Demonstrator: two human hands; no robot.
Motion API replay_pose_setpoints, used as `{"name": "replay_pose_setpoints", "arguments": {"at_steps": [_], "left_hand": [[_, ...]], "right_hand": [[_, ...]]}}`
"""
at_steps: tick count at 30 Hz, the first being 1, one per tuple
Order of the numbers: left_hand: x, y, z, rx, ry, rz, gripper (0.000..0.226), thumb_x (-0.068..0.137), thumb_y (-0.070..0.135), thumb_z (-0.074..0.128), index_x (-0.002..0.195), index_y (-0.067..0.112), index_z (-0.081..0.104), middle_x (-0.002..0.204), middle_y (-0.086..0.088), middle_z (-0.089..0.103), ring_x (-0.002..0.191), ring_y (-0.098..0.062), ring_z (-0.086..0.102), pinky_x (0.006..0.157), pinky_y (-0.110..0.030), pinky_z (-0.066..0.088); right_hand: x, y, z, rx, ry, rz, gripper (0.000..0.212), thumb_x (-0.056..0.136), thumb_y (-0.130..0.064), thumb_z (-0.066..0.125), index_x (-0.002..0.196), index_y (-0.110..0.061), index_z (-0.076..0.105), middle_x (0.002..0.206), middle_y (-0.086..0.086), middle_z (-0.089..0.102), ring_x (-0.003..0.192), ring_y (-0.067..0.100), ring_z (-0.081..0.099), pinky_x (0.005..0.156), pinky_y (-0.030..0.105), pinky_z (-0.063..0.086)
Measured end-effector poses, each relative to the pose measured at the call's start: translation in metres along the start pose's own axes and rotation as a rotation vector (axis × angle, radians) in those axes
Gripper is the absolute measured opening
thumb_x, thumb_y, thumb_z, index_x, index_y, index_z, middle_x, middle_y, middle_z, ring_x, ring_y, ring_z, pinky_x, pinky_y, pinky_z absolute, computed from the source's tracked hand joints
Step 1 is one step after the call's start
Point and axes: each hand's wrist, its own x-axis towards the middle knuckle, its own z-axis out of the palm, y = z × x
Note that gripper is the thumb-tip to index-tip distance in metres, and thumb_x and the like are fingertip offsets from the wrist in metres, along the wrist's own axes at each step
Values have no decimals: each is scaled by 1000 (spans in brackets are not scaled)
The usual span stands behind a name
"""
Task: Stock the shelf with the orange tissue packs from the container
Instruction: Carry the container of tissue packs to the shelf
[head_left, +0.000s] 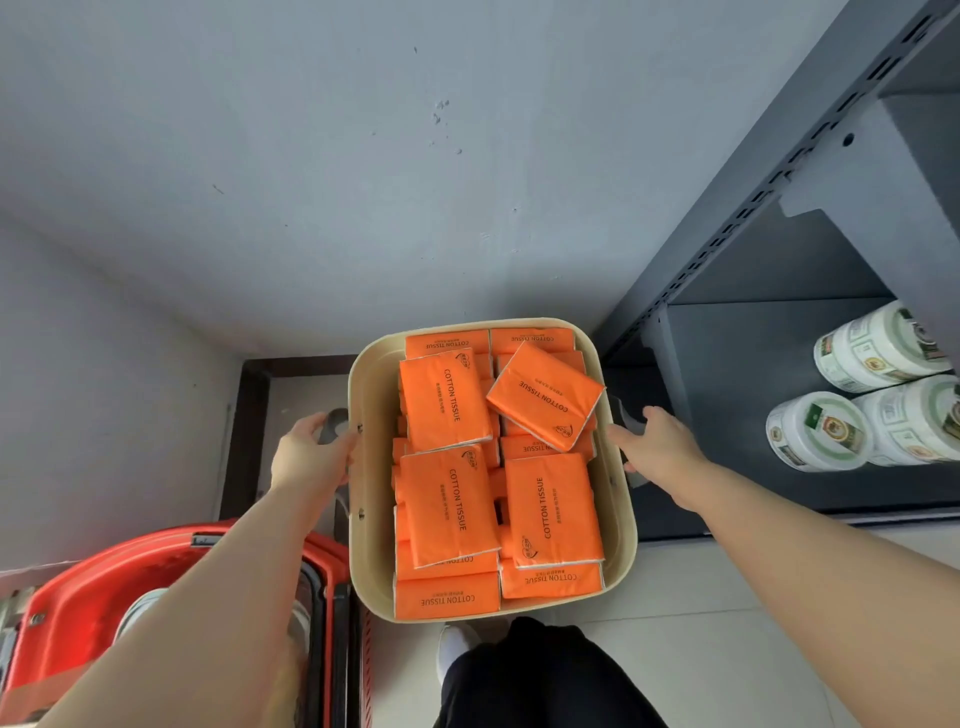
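Observation:
A beige container (363, 395) sits in the middle of the view, packed with several orange tissue packs (447, 400) labelled "COTTON TISSUE". One pack (545, 395) lies tilted on top at the right. My left hand (306, 452) grips the grey handle (336, 422) on the container's left side. My right hand (662, 447) grips the grey handle (622, 410) on its right side. The dark grey shelf unit (753, 249) stands to the right, with its lower board (727, 395) beside the container.
Three white jars (815, 431) lie on the shelf's lower board at the far right. A red shopping basket (104, 587) stands at the lower left. A grey wall is ahead. My dark trouser leg and white shoe (454, 649) are below the container.

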Motion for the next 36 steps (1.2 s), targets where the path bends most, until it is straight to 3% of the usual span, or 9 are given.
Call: {"name": "replay_pose_setpoints", "arguments": {"at_steps": [2, 6, 9, 12, 25, 30, 36], "left_hand": [[-3, 3, 2, 18, 38, -18, 53, 90, 22, 63, 140, 18, 43, 111, -20, 64, 88, -34, 65, 80, -43, 56], [-13, 9, 2, 39, 40, -22, 52, 91, 21, 63, 139, 15, 45, 102, -17, 66, 72, -20, 61, 76, -39, 57], [-23, 11, -1, 82, 27, -17, 55, 90, 22, 64, 140, 16, 44, 106, -16, 66, 76, -21, 63, 80, -42, 57], [-35, 15, -9, 88, 27, -24, 54, 89, 24, 65, 139, 14, 46, 110, -13, 65, 84, -25, 65, 81, -42, 57], [-127, 25, -49, 221, -36, -1, 50, 87, 36, 67, 130, 14, 54, 95, -4, 63, 78, -20, 64, 68, -32, 53], [-169, 24, -46, 269, -103, 102, 55, 86, 35, 68, 133, 13, 51, 97, -9, 65, 75, -18, 63, 63, -28, 52], [-230, 41, -23, 329, -223, 220, 59, 84, 33, 70, 136, 11, 49, 81, -4, 65, 71, -16, 64, 72, -34, 54]], "right_hand": [[0, 0, 0, -24, -8, -4, 62, 95, -37, 53, 147, -12, 30, 145, 9, 42, 108, 29, 60, 78, 33, 48], [-8, -6, -2, 22, -28, 2, 60, 94, -38, 54, 145, -15, 34, 141, 7, 47, 112, 28, 58, 87, 37, 49], [-18, -11, -3, 4, -66, 23, 63, 94, -40, 54, 146, -14, 31, 144, 8, 43, 118, 30, 54, 99, 44, 46], [-30, -13, -7, -17, -72, 21, 64, 94, -41, 55, 146, -14, 31, 145, 9, 43, 119, 31, 54, 100, 48, 45], [-148, 20, -45, -5, -94, 71, 64, 92, -42, 56, 144, -10, 37, 135, 10, 53, 107, 28, 61, 93, 40, 49], [-209, 63, -55, 143, 3, 127, 63, 91, -35, 59, 143, -8, 38, 116, 9, 61, 75, 21, 65, 66, 28, 47], [-279, 125, -78, 326, 120, 216, 65, 92, -36, 59, 144, -7, 35, 112, 10, 60, 82, 20, 61, 73, 30, 47]]}}
